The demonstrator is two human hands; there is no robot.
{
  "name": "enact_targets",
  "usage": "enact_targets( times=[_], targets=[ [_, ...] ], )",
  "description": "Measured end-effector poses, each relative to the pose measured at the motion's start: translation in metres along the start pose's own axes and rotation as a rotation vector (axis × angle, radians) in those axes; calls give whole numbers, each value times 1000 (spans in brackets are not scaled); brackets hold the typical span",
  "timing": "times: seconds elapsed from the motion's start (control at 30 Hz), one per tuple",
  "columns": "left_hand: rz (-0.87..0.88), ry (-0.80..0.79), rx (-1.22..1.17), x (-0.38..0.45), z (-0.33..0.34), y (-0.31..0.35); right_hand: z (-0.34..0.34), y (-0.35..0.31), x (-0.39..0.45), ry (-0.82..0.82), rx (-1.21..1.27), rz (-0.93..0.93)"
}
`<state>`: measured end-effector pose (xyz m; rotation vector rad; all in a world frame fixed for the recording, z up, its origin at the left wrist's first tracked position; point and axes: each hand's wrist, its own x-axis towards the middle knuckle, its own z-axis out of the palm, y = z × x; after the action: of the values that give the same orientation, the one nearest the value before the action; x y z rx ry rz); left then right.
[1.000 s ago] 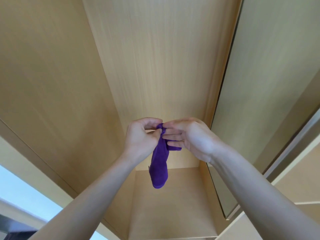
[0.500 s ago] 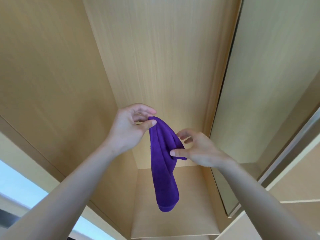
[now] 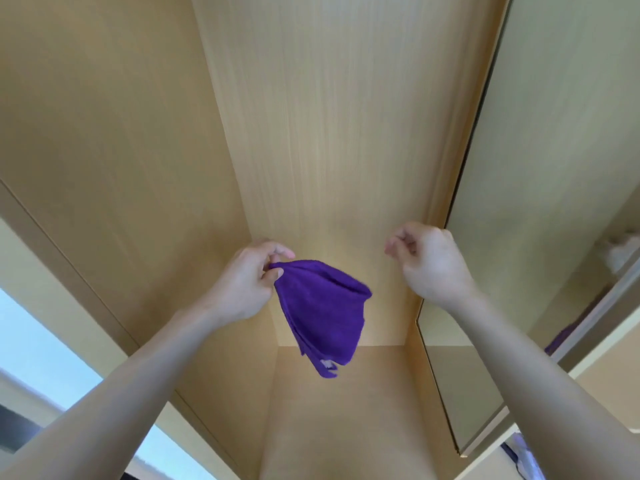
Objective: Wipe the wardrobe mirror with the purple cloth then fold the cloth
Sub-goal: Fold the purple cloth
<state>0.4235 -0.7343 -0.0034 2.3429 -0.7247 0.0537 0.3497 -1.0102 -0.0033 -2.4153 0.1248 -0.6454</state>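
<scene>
Purple cloth [image 3: 320,317] hangs bunched from the left hand [image 3: 247,284], whose fingers pinch one top corner in front of the open wooden wardrobe [image 3: 322,133] — the mirror [image 3: 540,168] stands at the right. Right hand [image 3: 427,261] is apart, fingers loosely curled and holding nothing. This looks like the folding step; next, it must catch the free corner — limp and drooping.
</scene>
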Motion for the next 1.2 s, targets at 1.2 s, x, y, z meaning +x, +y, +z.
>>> enact_targets(
  times=[1.2],
  targets=[
    [-38,186,-1094,116,-74,64,-56,-51,79,-17,1032,122]
  ],
)
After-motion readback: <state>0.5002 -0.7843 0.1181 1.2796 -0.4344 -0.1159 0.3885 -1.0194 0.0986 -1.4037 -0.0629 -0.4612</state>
